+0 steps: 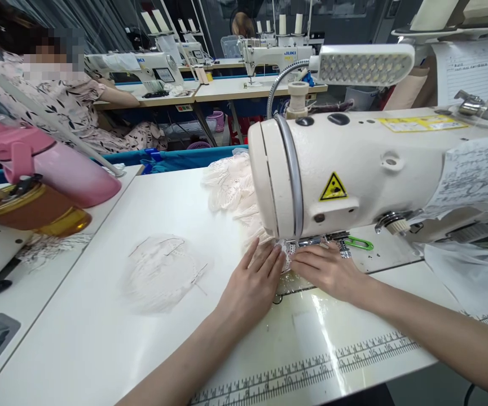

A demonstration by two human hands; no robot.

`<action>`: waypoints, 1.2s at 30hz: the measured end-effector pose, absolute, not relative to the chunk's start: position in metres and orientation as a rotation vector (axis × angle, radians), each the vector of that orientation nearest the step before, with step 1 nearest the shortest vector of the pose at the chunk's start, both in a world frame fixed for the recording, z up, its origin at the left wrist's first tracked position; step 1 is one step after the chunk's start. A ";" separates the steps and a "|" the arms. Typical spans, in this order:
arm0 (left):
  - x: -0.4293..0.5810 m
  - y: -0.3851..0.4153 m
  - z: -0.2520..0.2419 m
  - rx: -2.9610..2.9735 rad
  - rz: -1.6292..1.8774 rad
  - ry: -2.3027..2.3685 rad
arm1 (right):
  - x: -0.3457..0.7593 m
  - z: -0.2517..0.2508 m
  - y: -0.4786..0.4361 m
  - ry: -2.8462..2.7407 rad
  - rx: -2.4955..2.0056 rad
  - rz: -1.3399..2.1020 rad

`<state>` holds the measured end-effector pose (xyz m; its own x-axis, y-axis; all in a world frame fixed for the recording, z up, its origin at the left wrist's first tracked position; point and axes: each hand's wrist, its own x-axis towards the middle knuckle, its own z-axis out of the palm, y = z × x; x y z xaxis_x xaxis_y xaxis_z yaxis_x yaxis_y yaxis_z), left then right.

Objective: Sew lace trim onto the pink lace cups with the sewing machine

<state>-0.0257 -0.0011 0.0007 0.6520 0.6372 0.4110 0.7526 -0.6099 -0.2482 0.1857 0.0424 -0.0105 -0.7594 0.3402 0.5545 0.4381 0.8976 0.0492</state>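
Observation:
White lace fabric lies under the head of a sewing machine, its gathered part spread behind on the table. My left hand rests flat on the lace, left of the needle area, fingers stretched forward. My right hand lies at the lace's right edge, its fingers extended to the left and close together, with the fingertips on the lace. Its thumb is hidden. The needle and presser foot are mostly covered by the machine head and my fingers.
A round heap of sheer fabric lies to the left. Green-handled thread snips are on the machine bed. A pink bottle and an amber cup stand at far left. A printed ruler runs along the front. Another person sits beyond.

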 end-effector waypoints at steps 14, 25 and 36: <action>-0.013 -0.007 -0.002 -2.348 -0.404 -1.187 | 0.186 -0.008 0.044 -2.445 -0.719 -0.247; -0.010 -0.008 -0.003 -2.357 -0.447 -1.213 | 0.191 -0.013 0.043 -2.333 -0.899 -0.472; -0.008 -0.006 0.002 -2.424 -0.456 -1.397 | 0.185 0.007 0.046 -2.320 -0.941 0.116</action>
